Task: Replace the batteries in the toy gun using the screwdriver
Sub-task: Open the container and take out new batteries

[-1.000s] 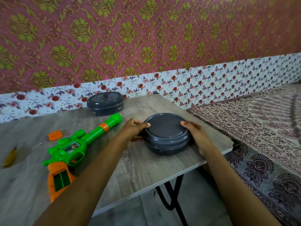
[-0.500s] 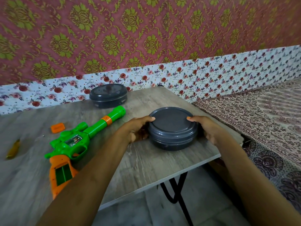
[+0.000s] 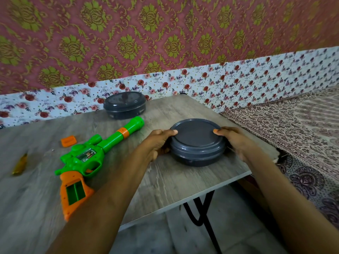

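A green and orange toy gun lies on the wooden table, barrel pointing to the far right; the battery bay in its orange grip is open and looks empty. Its small orange cover lies apart, just behind it. A yellow-handled screwdriver rests at the far left. My left hand and my right hand grip opposite sides of a round dark grey lidded box near the table's right edge, thumbs on its lid. The lid is on.
A second dark grey round box stands at the back by the floral wall. The table's right edge and front corner are close to the held box; black legs show below. A patterned bed cover lies to the right.
Both hands stay clamped on the grey box, and the lid stays on. Only the camera view has shifted slightly; the gun, cover and screwdriver have not moved.
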`<state>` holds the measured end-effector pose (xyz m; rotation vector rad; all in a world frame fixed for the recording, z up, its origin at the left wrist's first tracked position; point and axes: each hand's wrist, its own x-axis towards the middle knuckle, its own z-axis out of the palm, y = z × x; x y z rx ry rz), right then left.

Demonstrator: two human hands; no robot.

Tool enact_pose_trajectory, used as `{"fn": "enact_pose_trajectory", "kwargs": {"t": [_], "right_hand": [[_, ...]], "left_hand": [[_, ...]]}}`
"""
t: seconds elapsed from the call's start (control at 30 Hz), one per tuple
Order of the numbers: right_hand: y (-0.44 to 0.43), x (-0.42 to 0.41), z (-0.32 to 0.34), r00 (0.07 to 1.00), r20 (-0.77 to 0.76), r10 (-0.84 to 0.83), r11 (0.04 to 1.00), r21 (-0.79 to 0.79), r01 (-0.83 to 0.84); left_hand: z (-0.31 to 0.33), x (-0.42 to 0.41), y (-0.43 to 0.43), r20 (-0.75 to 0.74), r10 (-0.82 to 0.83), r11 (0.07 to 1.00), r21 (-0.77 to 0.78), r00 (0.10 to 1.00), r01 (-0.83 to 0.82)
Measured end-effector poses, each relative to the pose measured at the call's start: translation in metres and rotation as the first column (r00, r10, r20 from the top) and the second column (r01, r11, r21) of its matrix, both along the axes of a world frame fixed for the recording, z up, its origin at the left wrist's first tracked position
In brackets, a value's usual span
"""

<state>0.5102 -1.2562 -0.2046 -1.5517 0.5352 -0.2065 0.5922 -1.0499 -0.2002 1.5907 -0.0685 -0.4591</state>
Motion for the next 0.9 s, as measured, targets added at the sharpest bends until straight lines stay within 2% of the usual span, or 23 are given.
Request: {"fn": "enact_pose_trajectory", "kwargs": {"t": [0.17,0.23,0.3,0.37,0.4,0.47,0.53,0.57,0.63,0.77,0.9], "right_hand": [[0.010,-0.008,0.003,0.998,0.036,0.053,0.997,-0.050,-0.051],[0.014,-0.015,0.008,0.998,0.048,0.039,0.977,-0.211,-0.028],[0.017,-0.028,0.013,0.996,0.083,0.015,0.892,-0.451,0.024],[0.021,-0.045,0.018,0.985,0.149,0.090,0.809,-0.588,0.015],[0.024,-0.053,0.019,0.977,0.134,0.165,0.755,-0.654,-0.038],[0.029,-0.064,0.017,0.962,-0.009,0.273,0.624,-0.760,-0.184],[0.031,-0.063,0.012,0.954,-0.100,0.281,0.534,-0.810,-0.242],[0.031,-0.060,0.011,0.960,-0.092,0.265,0.522,-0.823,-0.224],[0.031,-0.047,0.009,0.967,-0.044,0.250,0.552,-0.814,-0.180],[0.031,-0.009,0.011,0.968,-0.033,0.248,0.585,-0.791,-0.177],[0.023,0.049,0.012,0.966,-0.061,0.252,0.619,-0.757,-0.209]], "left_hand": [[0.007,-0.011,0.002,0.027,0.014,1.000,0.026,1.000,-0.014],[0.014,-0.017,0.005,0.115,0.023,0.995,0.093,0.993,-0.034],[0.019,-0.020,0.011,0.344,-0.014,0.952,0.293,0.939,-0.094],[0.030,-0.032,0.020,0.576,-0.143,0.885,0.439,0.805,-0.157],[0.037,-0.040,0.025,0.624,-0.241,0.867,0.482,0.743,-0.124],[0.050,-0.055,0.033,0.593,-0.456,0.796,0.606,0.664,0.005],[0.053,-0.065,0.036,0.517,-0.605,0.678,0.733,0.605,0.051],[0.051,-0.066,0.034,0.517,-0.627,0.646,0.763,0.582,0.019],[0.046,-0.059,0.030,0.562,-0.615,0.639,0.766,0.552,-0.068],[0.039,-0.028,0.021,0.584,-0.583,0.635,0.761,0.564,-0.132],[0.035,0.017,0.008,0.582,-0.573,0.583,0.784,0.577,-0.212]]}}
